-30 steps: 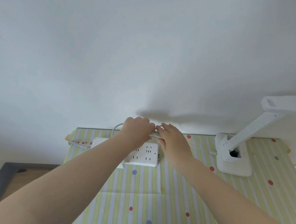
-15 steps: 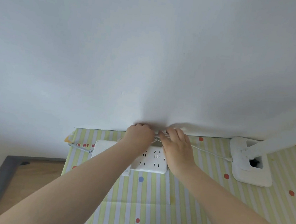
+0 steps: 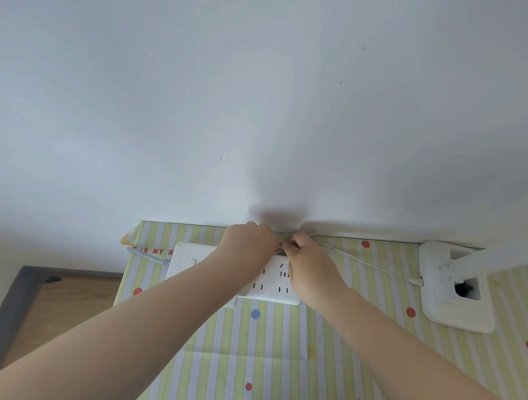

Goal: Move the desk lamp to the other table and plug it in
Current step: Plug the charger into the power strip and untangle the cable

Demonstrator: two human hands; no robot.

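The white desk lamp (image 3: 455, 288) stands with its square base at the right of the striped table (image 3: 273, 347); its arm leaves the frame at the right edge. A thin white cord (image 3: 366, 263) runs from the base to my hands. My left hand (image 3: 248, 247) and my right hand (image 3: 309, 266) meet at the table's far edge by the wall, both closed on the bunched cord, just behind the white power strip (image 3: 266, 286). The plug is hidden by my fingers.
The white wall rises directly behind the table. A grey cable (image 3: 147, 255) leaves the power strip's left end. To the left, lower down, is a wooden floor (image 3: 63, 302) with a dark grey border.
My view has shifted left, so the lamp base moved right in frame. Both hands stay together at the cord, reaching slightly further towards the wall.
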